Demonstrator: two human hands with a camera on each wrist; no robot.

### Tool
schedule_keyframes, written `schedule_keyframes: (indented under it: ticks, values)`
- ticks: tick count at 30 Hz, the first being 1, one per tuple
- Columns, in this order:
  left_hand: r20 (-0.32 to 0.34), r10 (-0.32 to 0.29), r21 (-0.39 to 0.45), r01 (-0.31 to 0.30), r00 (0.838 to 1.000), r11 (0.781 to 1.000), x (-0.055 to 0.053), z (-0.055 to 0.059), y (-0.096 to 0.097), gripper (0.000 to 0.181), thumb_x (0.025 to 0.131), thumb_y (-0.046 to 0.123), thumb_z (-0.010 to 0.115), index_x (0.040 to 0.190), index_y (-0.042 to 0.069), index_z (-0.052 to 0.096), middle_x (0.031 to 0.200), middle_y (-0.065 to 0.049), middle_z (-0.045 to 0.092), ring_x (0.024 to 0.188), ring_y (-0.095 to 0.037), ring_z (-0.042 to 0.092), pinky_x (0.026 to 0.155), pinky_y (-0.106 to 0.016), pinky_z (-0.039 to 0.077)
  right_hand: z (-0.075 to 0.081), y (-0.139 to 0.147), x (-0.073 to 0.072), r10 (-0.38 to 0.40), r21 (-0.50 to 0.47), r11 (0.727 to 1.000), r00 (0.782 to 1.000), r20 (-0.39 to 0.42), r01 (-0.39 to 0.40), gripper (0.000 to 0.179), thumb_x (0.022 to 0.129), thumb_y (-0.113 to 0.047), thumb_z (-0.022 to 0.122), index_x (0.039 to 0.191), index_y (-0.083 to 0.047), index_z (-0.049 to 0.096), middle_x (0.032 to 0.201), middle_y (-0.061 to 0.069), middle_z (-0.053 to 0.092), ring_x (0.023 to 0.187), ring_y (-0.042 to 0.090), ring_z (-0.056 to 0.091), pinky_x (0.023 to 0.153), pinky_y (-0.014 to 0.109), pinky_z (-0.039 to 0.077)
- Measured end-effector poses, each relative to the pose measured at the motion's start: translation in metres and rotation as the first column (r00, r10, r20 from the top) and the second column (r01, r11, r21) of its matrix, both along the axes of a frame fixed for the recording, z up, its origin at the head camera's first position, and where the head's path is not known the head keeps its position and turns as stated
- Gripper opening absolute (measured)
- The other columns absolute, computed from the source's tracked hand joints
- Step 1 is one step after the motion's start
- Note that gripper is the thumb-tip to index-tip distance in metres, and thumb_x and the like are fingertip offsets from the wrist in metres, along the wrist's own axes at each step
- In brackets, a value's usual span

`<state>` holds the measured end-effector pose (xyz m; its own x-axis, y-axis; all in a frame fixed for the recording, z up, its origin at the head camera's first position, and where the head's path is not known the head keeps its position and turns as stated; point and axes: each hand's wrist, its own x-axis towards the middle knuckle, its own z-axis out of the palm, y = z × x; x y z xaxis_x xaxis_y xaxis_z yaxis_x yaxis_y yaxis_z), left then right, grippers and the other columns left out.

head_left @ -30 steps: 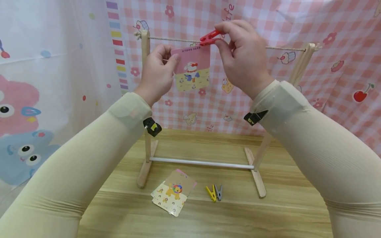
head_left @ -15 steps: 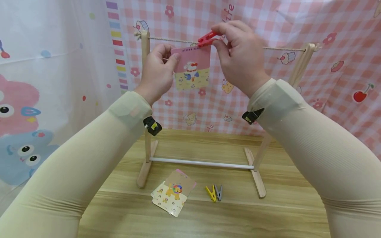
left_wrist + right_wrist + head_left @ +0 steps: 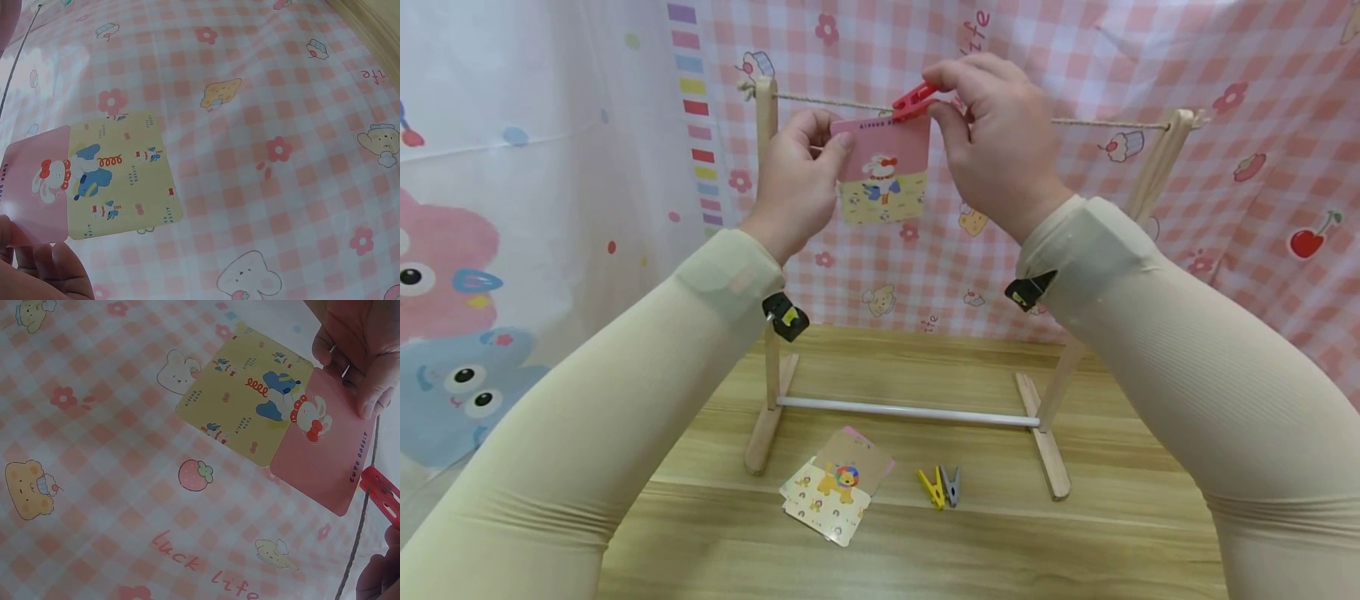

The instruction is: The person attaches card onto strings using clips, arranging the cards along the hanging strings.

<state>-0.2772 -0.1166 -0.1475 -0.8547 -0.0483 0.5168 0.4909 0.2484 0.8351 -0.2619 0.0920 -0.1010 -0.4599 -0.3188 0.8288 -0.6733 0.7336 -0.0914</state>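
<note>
My left hand (image 3: 796, 182) pinches a pink-and-yellow rabbit card (image 3: 883, 190) at its upper left corner, thumb in front. The card hangs upright just below a thin rope (image 3: 1112, 125). Between the thumb and fingers of my right hand (image 3: 1009, 142) is a red clothespin (image 3: 913, 102), tilted, its nose at the card's top edge. In the right wrist view the clothespin (image 3: 382, 495) has its tip at the rope, beside the printed words "Cute Rabbit". The left wrist view shows the card (image 3: 119, 181) with curled fingers behind its corner.
The rope runs between two posts of a wooden stand (image 3: 766, 125) with a white crossbar (image 3: 910, 410). On the table (image 3: 970, 550) lie a stack of cards (image 3: 835, 492), a lion on top, and yellow (image 3: 932, 488) and grey clothespins (image 3: 951, 485). A checked cloth (image 3: 1000, 275) hangs behind.
My right hand has moved a little left with the red clothespin, along the card's top edge. The card's lower edge has risen slightly; my left hand has barely moved.
</note>
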Motion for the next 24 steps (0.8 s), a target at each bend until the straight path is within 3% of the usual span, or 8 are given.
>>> schedule_keyframes:
  ticks: [10, 20, 24]
  values:
    - [0.0, 0.019, -0.013, -0.019, 1.0, 1.0, 0.001, 0.001, 0.001, 0.02, 0.111, 0.025, 0.054, 0.123, 0.011, 0.061, 0.119, 0.002, 0.063, 0.111, -0.013, 0.061, 0.1, -0.028, 0.056, 0.001, -0.004, -0.001, 0.011, 0.0, 1.0, 0.999, 0.04, -0.011, 0.026, 0.108, -0.02, 0.06, 0.129, -0.011, 0.074, 0.134, 0.004, 0.072, 0.13, 0.021, 0.06, 0.109, 0.033, 0.044]
    - [0.008, 0.008, -0.003, -0.008, 1.0, 1.0, 0.001, 0.0, 0.0, 0.018, 0.111, 0.026, 0.054, 0.121, 0.013, 0.061, 0.118, 0.002, 0.063, 0.112, -0.014, 0.06, 0.1, -0.029, 0.055, -0.001, -0.009, -0.003, 0.006, 0.006, 1.0, 0.999, 0.041, -0.006, 0.027, 0.108, -0.02, 0.061, 0.131, -0.011, 0.073, 0.134, 0.004, 0.073, 0.131, 0.022, 0.061, 0.115, 0.033, 0.044]
    - [0.004, 0.009, -0.012, -0.008, 1.0, 1.0, 0.0, -0.001, 0.0, 0.019, 0.111, 0.026, 0.054, 0.122, 0.013, 0.061, 0.12, 0.0, 0.064, 0.114, -0.014, 0.061, 0.102, -0.029, 0.056, -0.003, -0.011, -0.003, 0.022, -0.008, 1.0, 0.999, 0.039, -0.022, 0.028, 0.108, -0.02, 0.06, 0.131, -0.008, 0.071, 0.131, 0.005, 0.073, 0.119, 0.023, 0.063, 0.104, 0.032, 0.047]
